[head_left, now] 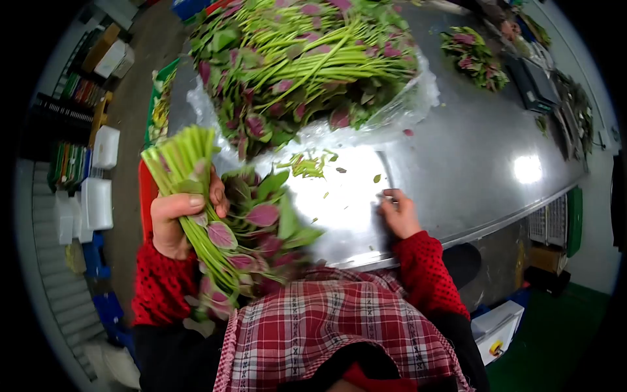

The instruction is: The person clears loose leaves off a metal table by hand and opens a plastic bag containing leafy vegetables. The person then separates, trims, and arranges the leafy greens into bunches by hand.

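Metal counter (pixel 457 179) fills the middle and right of the view, bright light glare on its top in two spots. Heap of green and purple leafy stems (pixel 326 55) covers its far side, stems lying mostly crosswise, leaves spilling toward the near edge. Clear plastic sheet (pixel 426 88) sits under the heap, crumpled edges showing left, right and in front.

Red plaid apron (pixel 313 320) on the person, just this side of the counter; red dotted sleeve (pixel 424 268) on the right arm.

Held bunch (pixel 208 238): same leafy stems, tilted, stem ends up and to the left, leaves hanging down to the right in front of the apron. Some leaves blurred. Off the counter's left side: green crate (pixel 171 68) with yellowish bits in it, red container (pixel 147 196) nearer, partly behind the left hand (pixel 183 212).

Second, smaller bunch (pixel 475 59) lies on the counter at far right, near a dark grey box (pixel 532 85).

Left grip: closed round the held bunch, thumb across the stems. Right hand (pixel 400 214): at the counter's near part, thumb and forefinger close together; can't tell if anything is between them.

Stem scraps (pixel 305 164) scattered between heap and near edge. Small leaf bit (pixel 377 178) just beyond the right hand.
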Demonstrator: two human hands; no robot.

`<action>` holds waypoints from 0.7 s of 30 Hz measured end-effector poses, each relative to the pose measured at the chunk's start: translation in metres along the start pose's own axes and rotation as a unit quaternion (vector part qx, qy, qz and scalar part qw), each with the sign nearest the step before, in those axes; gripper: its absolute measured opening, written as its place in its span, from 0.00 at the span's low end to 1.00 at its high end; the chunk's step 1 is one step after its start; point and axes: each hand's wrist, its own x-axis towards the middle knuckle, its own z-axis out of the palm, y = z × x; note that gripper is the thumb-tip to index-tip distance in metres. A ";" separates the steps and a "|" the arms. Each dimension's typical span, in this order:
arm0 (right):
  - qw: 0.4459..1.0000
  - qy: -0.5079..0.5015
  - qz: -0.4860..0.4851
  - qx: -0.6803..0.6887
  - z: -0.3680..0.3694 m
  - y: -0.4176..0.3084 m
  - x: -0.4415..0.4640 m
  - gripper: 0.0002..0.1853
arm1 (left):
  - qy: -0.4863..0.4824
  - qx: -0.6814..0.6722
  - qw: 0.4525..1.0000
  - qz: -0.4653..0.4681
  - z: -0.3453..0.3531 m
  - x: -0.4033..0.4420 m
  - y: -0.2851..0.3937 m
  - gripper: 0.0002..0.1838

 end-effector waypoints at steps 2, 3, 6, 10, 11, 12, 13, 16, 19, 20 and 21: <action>0.988 0.097 0.031 -0.117 -0.051 0.024 0.005 0.16 | -0.034 -0.092 0.990 0.096 0.043 0.022 -0.018 0.26; 0.966 0.152 0.013 -0.210 -0.069 0.032 0.004 0.26 | -0.043 -0.148 0.983 0.100 0.062 0.041 -0.036 0.24; 0.864 0.276 -0.015 -0.422 -0.085 0.076 -0.011 0.42 | 0.029 -0.181 0.983 0.021 0.067 0.128 -0.128 0.17; 0.862 0.339 -0.045 -0.375 -0.078 0.063 -0.042 0.39 | 0.255 -0.194 0.942 0.098 0.035 0.192 -0.208 0.14; 0.876 0.330 -0.071 -0.345 -0.072 0.077 -0.047 0.36 | 0.288 -0.212 0.929 0.090 0.027 0.180 -0.189 0.15; 0.882 0.317 -0.062 -0.343 -0.067 0.078 -0.050 0.36 | 0.350 -0.183 0.910 0.129 0.004 0.166 -0.171 0.17; 0.882 0.324 -0.066 -0.336 -0.063 0.079 -0.052 0.36 | 0.385 -0.125 0.891 0.205 -0.044 0.160 -0.167 0.19; 0.885 0.323 -0.083 -0.324 -0.052 0.077 -0.050 0.35 | 0.560 -0.012 0.771 0.304 -0.175 0.099 -0.116 0.15; 0.883 0.306 -0.115 -0.337 -0.052 0.084 -0.038 0.34 | 0.575 -0.041 0.747 0.331 -0.195 0.010 -0.049 0.15; 0.879 0.314 -0.124 -0.336 -0.057 0.079 -0.038 0.34 | 0.641 0.041 0.709 0.289 -0.183 -0.021 -0.024 0.19; 0.887 0.302 -0.115 -0.331 -0.056 0.076 -0.036 0.34 | 0.681 0.171 0.648 0.294 -0.221 -0.044 -0.017 0.22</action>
